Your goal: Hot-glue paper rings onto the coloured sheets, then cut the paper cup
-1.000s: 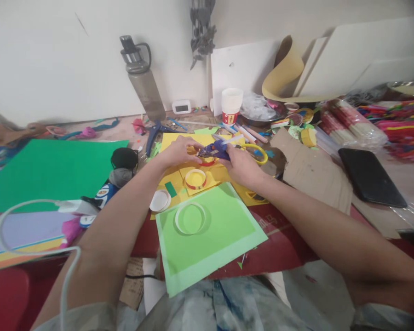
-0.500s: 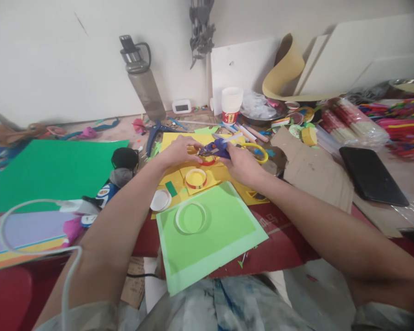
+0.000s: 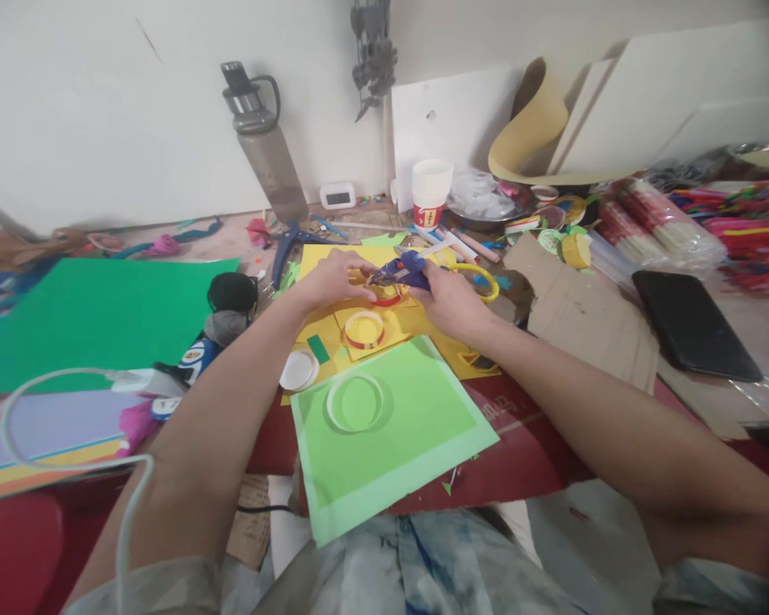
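My right hand is wrapped round a blue glue gun, a white glue stick poking out of its back. The gun's nozzle points left, over a red-rimmed ring on yellow paper. With bent fingers, my left hand holds the ring's left side. A second red and white ring lies nearer me on the yellow paper. On the light green sheet stands a pale ring. White discs lie left of it.
Yellow-handled scissors lie right of my right hand. Behind are a paper cup, a grey bottle and a blue tool. Cardboard and a black phone are at the right, green paper at the left.
My right hand and the glue gun have shifted very slightly to the right. My left hand keeps its place at the ring.
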Motion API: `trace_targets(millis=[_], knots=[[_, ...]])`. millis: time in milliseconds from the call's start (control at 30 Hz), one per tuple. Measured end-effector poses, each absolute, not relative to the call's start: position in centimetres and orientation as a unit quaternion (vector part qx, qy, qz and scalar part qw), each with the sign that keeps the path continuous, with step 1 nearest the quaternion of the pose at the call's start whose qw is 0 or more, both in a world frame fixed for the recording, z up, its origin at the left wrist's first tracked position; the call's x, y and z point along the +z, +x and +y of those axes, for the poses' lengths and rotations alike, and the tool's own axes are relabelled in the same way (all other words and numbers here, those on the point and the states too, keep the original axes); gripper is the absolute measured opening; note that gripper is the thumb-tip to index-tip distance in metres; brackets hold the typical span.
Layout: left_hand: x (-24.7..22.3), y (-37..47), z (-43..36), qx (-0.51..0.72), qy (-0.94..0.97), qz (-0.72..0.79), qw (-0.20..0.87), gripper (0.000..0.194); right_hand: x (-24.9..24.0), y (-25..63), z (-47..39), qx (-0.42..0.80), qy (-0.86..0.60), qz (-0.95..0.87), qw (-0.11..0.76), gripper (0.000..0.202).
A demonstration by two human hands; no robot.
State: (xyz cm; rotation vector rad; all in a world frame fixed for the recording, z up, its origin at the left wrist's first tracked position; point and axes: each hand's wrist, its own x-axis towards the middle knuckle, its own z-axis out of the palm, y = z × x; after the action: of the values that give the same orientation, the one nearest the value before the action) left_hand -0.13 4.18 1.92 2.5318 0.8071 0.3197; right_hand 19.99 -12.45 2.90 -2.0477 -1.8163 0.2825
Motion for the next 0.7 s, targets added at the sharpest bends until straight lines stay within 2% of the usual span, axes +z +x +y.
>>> trace_targets(millis=[233, 533, 700], knots=[[2.0, -0.2, 4.2, 0.111, 0.919, 0.295, 0.237, 0.059, 2.1, 19.8, -12.8, 0.018, -0.725, -0.662, 0.188, 0.033], [1.4, -0.1, 4.6, 0.119, 0.921, 0.287, 0.236, 0.057, 2.9, 19.8, -12.8, 0.080, -0.722, -0.666, 0.168, 0.033], [1.8, -0.3, 4.4, 0.118, 0.919, 0.290, 0.238, 0.061, 3.4, 20.3, -13.0, 0.071, -0.732, -0.653, 0.181, 0.033]])
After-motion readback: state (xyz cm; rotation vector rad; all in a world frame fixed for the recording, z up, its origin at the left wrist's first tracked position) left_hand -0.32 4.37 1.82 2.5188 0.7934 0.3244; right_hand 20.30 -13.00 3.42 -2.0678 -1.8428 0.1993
